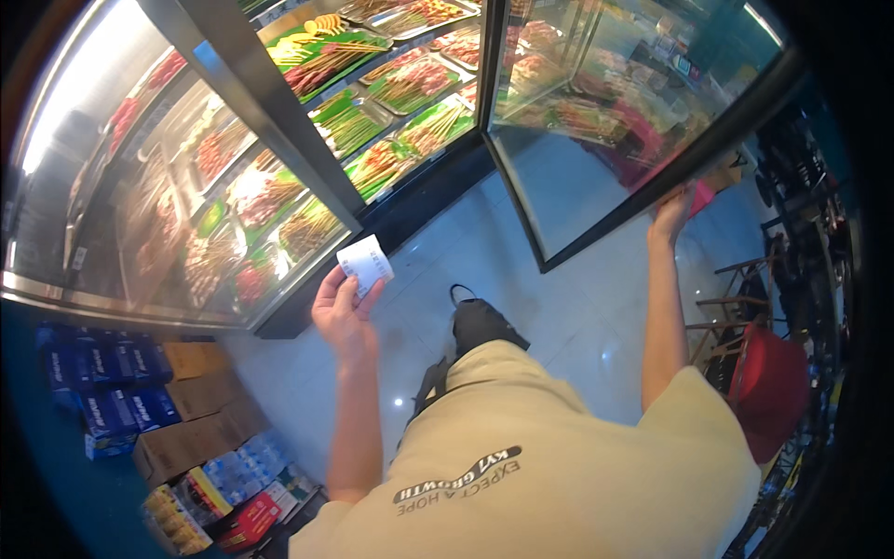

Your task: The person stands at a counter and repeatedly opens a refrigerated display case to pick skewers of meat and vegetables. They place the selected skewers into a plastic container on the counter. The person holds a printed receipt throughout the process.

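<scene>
My left hand (347,307) pinches a white curled paper slip (367,262) with print on it. It is held up before the lower corner of a glass-fronted display cabinet (276,105). My right arm is stretched out to the swung-out glass door (573,195). My right hand (672,213) is at the dark outer frame of that door, its fingertips partly hidden. Right beside it shows a pink object (702,198). Inside the cabinet, metal trays with green liners hold skewers, among them meat skewers (412,84) and a bundle of thin sticks (353,129).
Blue packs (112,381), cardboard boxes (188,437), shrink-wrapped bottles (244,465) and a red box (249,520) stand at the lower left. A red seat (772,391) is on the right. A black bag or garment (485,325) shows before my body, above the tiled floor (419,349).
</scene>
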Demonstrator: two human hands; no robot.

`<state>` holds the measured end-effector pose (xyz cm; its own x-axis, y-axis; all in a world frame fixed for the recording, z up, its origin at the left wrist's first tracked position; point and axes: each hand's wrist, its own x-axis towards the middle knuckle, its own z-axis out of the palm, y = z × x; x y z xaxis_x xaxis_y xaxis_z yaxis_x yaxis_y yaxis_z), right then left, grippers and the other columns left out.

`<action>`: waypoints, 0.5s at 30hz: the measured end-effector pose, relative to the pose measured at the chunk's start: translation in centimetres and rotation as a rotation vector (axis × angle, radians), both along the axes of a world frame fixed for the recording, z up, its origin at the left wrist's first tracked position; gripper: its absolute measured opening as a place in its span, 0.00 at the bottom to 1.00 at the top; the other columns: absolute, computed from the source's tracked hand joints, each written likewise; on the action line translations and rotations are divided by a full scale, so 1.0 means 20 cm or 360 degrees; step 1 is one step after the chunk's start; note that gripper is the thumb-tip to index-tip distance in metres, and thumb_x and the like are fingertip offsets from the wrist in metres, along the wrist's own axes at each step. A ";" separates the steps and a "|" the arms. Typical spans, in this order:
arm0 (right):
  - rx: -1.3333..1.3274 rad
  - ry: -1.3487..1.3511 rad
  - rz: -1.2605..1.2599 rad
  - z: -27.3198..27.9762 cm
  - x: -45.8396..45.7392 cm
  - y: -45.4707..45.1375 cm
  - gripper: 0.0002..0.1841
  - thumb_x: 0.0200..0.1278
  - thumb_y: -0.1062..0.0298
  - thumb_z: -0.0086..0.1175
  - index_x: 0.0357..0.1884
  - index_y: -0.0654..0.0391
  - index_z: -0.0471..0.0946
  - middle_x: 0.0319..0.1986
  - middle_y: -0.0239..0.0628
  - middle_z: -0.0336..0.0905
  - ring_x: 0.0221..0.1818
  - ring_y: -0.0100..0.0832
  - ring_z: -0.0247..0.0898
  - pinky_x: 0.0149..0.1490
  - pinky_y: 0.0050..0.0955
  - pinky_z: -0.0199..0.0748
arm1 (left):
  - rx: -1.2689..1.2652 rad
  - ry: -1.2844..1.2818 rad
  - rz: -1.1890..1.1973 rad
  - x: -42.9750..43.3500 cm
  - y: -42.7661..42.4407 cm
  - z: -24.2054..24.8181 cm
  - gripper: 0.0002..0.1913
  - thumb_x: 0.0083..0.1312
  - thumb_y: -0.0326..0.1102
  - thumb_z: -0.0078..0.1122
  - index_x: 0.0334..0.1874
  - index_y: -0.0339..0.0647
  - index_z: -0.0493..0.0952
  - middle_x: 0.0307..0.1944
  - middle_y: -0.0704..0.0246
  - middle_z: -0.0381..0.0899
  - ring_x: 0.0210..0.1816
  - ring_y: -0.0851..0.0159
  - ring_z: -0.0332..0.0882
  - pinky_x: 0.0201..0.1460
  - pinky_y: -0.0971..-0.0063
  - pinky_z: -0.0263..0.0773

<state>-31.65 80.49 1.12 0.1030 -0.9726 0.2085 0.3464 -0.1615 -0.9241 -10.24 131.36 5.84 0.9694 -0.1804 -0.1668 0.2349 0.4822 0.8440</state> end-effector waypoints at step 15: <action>-0.0685 0.0909 0.1188 -1.17 2.43 0.28 0.08 0.65 0.67 0.55 0.34 0.62 0.75 0.25 0.34 0.77 0.28 0.25 0.70 0.35 0.27 0.69 | -0.0152 0.0293 0.0404 0.45 -0.58 -0.99 0.11 0.68 0.22 0.50 0.49 0.26 0.76 0.46 0.55 0.81 0.44 0.61 0.83 0.44 0.69 0.85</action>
<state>17.00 86.05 -22.31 0.8426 -0.4747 0.2542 0.0219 -0.4415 -0.8970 -1.34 119.69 -13.97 0.9406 0.0403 -0.3372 0.2412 0.6198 0.7468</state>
